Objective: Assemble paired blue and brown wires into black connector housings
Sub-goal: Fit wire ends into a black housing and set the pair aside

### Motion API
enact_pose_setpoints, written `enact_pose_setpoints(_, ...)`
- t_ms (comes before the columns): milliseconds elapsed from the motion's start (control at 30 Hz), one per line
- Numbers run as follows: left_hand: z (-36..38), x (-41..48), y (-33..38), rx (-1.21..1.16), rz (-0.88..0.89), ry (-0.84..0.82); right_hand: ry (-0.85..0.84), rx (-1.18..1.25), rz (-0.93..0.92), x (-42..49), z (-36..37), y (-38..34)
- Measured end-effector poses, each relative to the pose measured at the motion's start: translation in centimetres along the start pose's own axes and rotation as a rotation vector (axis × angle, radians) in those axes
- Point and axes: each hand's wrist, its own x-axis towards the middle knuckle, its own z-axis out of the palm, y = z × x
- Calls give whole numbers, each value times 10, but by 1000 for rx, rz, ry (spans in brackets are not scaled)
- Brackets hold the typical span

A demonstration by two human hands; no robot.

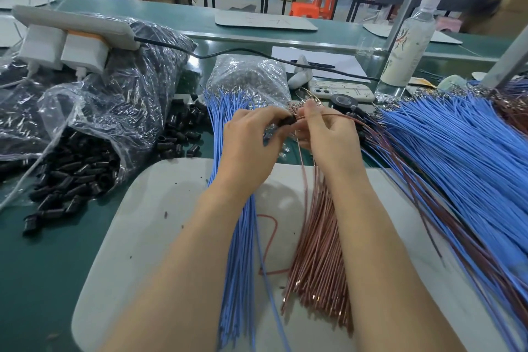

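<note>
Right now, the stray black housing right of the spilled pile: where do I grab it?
Pinch the stray housing across its long sides, from above. It lies on its side on the green mat, slightly apart from its neighbours, so fingers likely fit on either side.

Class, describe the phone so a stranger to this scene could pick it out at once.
On the green bench, find the tall white bottle at right. Just left of its base lies the phone, flat in a white case. Its camera lenses and the black tape roll at its near edge set it apart.
</note>
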Motion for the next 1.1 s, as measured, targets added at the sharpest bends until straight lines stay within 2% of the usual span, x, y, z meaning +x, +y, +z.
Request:
enact_pose_setpoints(167, 0, 0, -4, 45, -7, 24, 51, -91, -37, 1, -4, 3)
enact_pose_setpoints(300, 2, 0, -2, 74, 43, 5, 22, -185, -77, 0, -3, 5)
enact_pose_setpoints(533, -2, 1, -6, 29, -49, 44, 7, 99, 0, -1, -4, 0)
enact_pose_setpoints(600, -2, 1, -5, 37, -49, 32, 15, 110, -22, -1, -5, 0)
enact_pose_setpoints(733, 1, 1, -3, 53, 16, -10, -2, -43, -54, 0, -6, 1)
enact_pose_setpoints(800, 1, 1, -4, 41, 28, -14, -16, 67, -23, -1, -7, -1)
enact_pose_setpoints(867, 0, 1, -6, -39, -12, -3, -49, 305, 29, -2, -7, -4)
enact_pose_setpoints(933, -1, 2, -6, -139, -58, -9, -50, 405, 2, -3, -8, -6)
enact_pose_setpoints(1100, -1, 3, -3, -256, -80, -93, 91, 66, -248, -2, -7, -7)
